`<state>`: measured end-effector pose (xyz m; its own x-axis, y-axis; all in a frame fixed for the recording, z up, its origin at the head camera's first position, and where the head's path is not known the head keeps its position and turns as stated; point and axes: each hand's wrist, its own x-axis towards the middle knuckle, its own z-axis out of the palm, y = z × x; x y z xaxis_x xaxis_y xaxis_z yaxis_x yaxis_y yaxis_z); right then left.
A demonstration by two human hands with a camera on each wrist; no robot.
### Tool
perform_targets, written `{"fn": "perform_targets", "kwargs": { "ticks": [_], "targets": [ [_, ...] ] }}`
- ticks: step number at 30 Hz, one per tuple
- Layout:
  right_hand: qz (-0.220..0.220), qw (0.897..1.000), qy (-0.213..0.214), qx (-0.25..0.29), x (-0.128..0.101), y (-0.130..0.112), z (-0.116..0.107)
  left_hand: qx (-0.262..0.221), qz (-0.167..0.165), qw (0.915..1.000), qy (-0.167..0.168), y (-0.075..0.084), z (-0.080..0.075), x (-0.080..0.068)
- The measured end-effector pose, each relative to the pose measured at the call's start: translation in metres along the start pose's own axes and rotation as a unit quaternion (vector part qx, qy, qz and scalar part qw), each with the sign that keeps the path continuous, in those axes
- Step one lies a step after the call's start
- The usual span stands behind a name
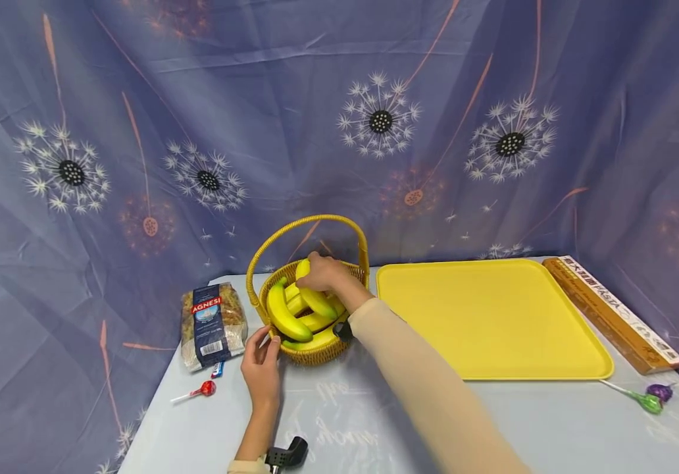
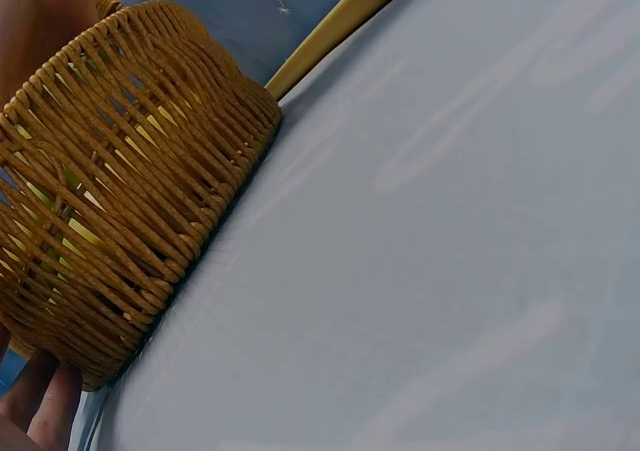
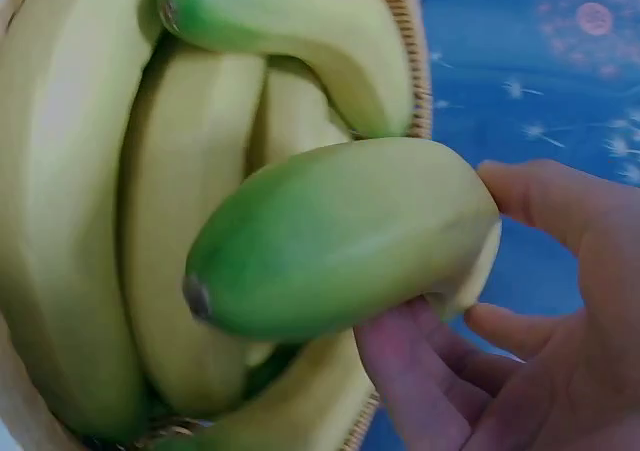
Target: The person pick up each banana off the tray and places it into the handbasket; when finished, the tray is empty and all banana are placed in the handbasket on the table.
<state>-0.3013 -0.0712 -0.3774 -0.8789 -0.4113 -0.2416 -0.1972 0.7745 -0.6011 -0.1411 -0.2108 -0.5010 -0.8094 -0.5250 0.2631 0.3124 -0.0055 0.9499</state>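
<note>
A yellow wicker basket (image 1: pixel 316 356) with a tall hoop handle stands at the back of the table, filled with several yellow bananas with green ends (image 1: pixel 283 313). My right hand (image 1: pixel 324 273) is over the basket and grips one banana (image 3: pixel 340 236) between thumb and fingers. In the right wrist view that banana is tilted above the others, its green tip pointing left. My left hand (image 1: pixel 262 372) holds the basket's left front side. Low on the woven wall, its fingertips (image 2: pixel 55 401) show in the left wrist view; part of that hand is out of frame there.
Left of the basket lie an Agnesi pasta bag (image 1: pixel 212 326), a small blue wrapped item (image 1: pixel 218 370) and a red lollipop (image 1: pixel 207 388). To the right are a yellow tray (image 1: pixel 487 322), a long pasta box (image 1: pixel 612 313), and green (image 1: pixel 650 403) and purple (image 1: pixel 660 393) lollipops. A curtain (image 1: pixel 292 131) hangs behind.
</note>
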Motion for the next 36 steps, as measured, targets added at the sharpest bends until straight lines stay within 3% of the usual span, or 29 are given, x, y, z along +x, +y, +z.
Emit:
{"fn": "perform_targets", "kwargs": {
  "ticks": [6, 12, 16, 23, 36],
  "targets": [
    [0.051, 0.995, 0.034, -0.078, 0.005, 0.011, 0.013, -0.002, 0.003, 0.9999, -0.011, -0.019, 0.010, -0.002],
    [0.032, 0.999, 0.008, -0.041, 0.005, 0.010, 0.020, 0.003, 0.021, 0.9998, 0.003, -0.031, 0.009, 0.002],
    [0.019, 0.999, -0.014, -0.040, 0.007, 0.007, 0.024, 0.007, 0.019, 0.9998, 0.001, -0.027, 0.005, 0.004],
    [-0.032, 0.997, -0.063, -0.037, 0.008, 0.003, 0.030, 0.006, 0.007, 0.9998, -0.016, 0.005, 0.003, -0.001],
    [-0.048, 0.997, -0.063, -0.007, 0.005, 0.011, 0.029, 0.031, 0.016, 0.9993, -0.013, 0.008, 0.002, -0.002]
  ]
}}
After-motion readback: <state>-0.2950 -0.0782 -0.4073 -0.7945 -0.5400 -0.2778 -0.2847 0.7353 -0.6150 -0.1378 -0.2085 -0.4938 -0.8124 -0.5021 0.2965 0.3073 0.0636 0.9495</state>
